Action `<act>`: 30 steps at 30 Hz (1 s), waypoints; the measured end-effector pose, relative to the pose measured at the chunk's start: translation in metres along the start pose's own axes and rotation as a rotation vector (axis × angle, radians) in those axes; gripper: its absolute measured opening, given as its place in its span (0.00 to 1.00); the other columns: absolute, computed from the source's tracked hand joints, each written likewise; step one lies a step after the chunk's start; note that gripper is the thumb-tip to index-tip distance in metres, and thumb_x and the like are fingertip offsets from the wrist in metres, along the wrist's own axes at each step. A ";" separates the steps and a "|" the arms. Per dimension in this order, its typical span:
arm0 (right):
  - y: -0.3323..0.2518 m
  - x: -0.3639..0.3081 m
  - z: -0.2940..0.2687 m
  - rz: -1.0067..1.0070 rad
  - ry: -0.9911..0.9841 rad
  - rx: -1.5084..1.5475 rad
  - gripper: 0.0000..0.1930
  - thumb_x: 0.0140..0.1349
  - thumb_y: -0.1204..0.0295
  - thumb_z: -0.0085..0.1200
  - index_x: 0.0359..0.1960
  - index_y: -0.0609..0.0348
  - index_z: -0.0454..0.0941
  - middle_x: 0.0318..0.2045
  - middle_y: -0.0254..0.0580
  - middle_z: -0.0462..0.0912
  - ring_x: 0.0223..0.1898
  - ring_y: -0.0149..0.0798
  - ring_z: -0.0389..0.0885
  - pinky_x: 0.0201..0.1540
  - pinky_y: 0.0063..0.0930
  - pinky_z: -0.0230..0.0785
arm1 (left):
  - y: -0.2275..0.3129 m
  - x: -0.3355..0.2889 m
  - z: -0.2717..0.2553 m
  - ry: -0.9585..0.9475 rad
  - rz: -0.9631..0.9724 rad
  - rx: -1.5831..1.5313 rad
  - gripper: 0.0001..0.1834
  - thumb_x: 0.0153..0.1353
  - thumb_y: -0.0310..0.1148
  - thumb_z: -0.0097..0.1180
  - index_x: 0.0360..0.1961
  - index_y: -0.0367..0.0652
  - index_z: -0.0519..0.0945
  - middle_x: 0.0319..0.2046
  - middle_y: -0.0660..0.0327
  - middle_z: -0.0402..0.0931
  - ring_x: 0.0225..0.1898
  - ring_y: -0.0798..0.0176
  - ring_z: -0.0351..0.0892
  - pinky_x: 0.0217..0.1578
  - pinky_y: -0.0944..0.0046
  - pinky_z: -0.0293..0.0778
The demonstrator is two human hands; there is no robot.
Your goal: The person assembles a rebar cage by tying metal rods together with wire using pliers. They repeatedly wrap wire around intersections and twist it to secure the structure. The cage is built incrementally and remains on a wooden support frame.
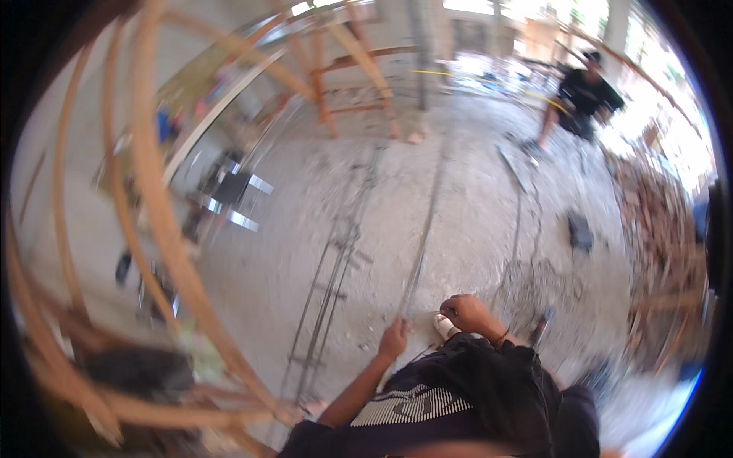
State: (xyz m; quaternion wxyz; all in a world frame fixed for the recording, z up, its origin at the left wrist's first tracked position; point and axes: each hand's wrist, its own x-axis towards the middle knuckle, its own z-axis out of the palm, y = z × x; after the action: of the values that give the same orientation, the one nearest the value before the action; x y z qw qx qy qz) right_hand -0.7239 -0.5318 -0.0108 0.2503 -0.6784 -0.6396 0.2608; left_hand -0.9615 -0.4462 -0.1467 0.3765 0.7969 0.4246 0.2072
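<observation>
Left hand (pixel 395 336): fingers closed around the near end of a long, thin, grey metal rod (pixel 422 259).
Right hand (pixel 467 314): fingers curled in, beside a foot in pale footwear (pixel 445 327); cannot tell if it grips anything.
Rod: stretches from the left hand away over the grey concrete floor (pixel 389 221).
Left of rod: a dark, ladder-like steel-bar frame (pixel 330 289).
Far right: a black-clad person (pixel 582 95).

The rod (pixel 418 275) is grey, the striped shirt (pixel 458 404) black
</observation>
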 end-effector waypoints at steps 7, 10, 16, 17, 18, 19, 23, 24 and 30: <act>-0.093 0.021 0.062 -0.229 -0.024 0.135 0.08 0.63 0.74 0.59 0.41 0.63 0.85 0.35 0.55 0.85 0.38 0.54 0.84 0.41 0.37 0.75 | -0.007 -0.044 -0.065 0.636 -0.103 -0.212 0.10 0.71 0.35 0.51 0.39 0.38 0.74 0.27 0.43 0.78 0.33 0.32 0.78 0.30 0.45 0.71; -0.121 0.022 0.077 -0.297 -0.092 0.142 0.07 0.62 0.74 0.58 0.38 0.63 0.84 0.34 0.54 0.84 0.37 0.55 0.84 0.41 0.38 0.75 | -0.022 -0.082 -0.097 0.512 -0.102 -0.246 0.11 0.72 0.37 0.50 0.40 0.38 0.74 0.27 0.43 0.77 0.32 0.32 0.77 0.30 0.47 0.70; -0.177 0.042 0.079 -0.587 -0.093 -0.221 0.05 0.60 0.76 0.57 0.35 0.58 0.84 0.31 0.47 0.82 0.37 0.53 0.79 0.46 0.38 0.72 | -0.024 -0.156 -0.120 0.146 -0.146 -0.388 0.23 0.73 0.46 0.47 0.47 0.32 0.76 0.40 0.38 0.80 0.46 0.39 0.81 0.46 0.49 0.72; -0.187 0.045 0.078 -0.614 -0.161 -0.318 0.05 0.59 0.75 0.57 0.35 0.56 0.84 0.30 0.45 0.81 0.38 0.51 0.78 0.49 0.39 0.70 | -0.019 -0.169 -0.116 0.134 -0.110 -0.301 0.24 0.73 0.47 0.47 0.50 0.33 0.77 0.44 0.41 0.80 0.46 0.42 0.80 0.48 0.51 0.72; -0.196 0.047 0.077 -0.643 -0.220 -0.411 0.04 0.59 0.74 0.56 0.34 0.54 0.83 0.29 0.43 0.80 0.39 0.48 0.77 0.53 0.40 0.68 | -0.017 -0.179 -0.115 0.080 -0.102 -0.365 0.25 0.73 0.48 0.47 0.51 0.33 0.77 0.45 0.42 0.80 0.45 0.43 0.79 0.49 0.52 0.71; -0.204 0.047 0.075 -0.695 -0.228 -0.455 0.04 0.59 0.73 0.56 0.33 0.54 0.83 0.29 0.42 0.79 0.40 0.47 0.77 0.55 0.44 0.67 | -0.014 -0.186 -0.113 -0.045 -0.146 -0.423 0.25 0.73 0.48 0.47 0.52 0.33 0.77 0.46 0.43 0.80 0.43 0.44 0.79 0.50 0.53 0.71; -0.221 0.032 0.084 -0.793 -0.053 -0.406 0.07 0.57 0.74 0.61 0.37 0.54 0.82 0.41 0.43 0.78 0.51 0.49 0.77 0.66 0.57 0.59 | -0.011 -0.204 -0.117 0.070 -0.235 -0.586 0.24 0.74 0.46 0.45 0.54 0.34 0.77 0.41 0.52 0.81 0.36 0.59 0.77 0.41 0.61 0.74; -0.221 0.027 0.089 -0.830 0.066 -0.355 0.08 0.56 0.74 0.62 0.38 0.54 0.82 0.44 0.44 0.78 0.53 0.50 0.76 0.68 0.58 0.57 | -0.013 -0.203 -0.122 0.105 -0.280 -0.670 0.23 0.74 0.45 0.45 0.54 0.34 0.77 0.39 0.53 0.81 0.36 0.62 0.77 0.39 0.62 0.74; -0.217 -0.020 0.136 -0.682 0.207 0.005 0.15 0.50 0.78 0.68 0.40 0.56 0.82 0.48 0.48 0.78 0.54 0.52 0.76 0.62 0.46 0.68 | -0.002 -0.204 -0.142 0.338 -0.340 -0.650 0.18 0.75 0.43 0.44 0.41 0.37 0.75 0.27 0.61 0.73 0.27 0.67 0.71 0.30 0.64 0.70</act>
State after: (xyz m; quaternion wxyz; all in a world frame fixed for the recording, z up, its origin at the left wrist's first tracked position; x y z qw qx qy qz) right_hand -0.9760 -0.5385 0.0354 0.3880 -0.4482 -0.7998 0.0939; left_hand -1.1676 -0.5557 -0.0609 0.5627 0.5095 0.5187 0.3933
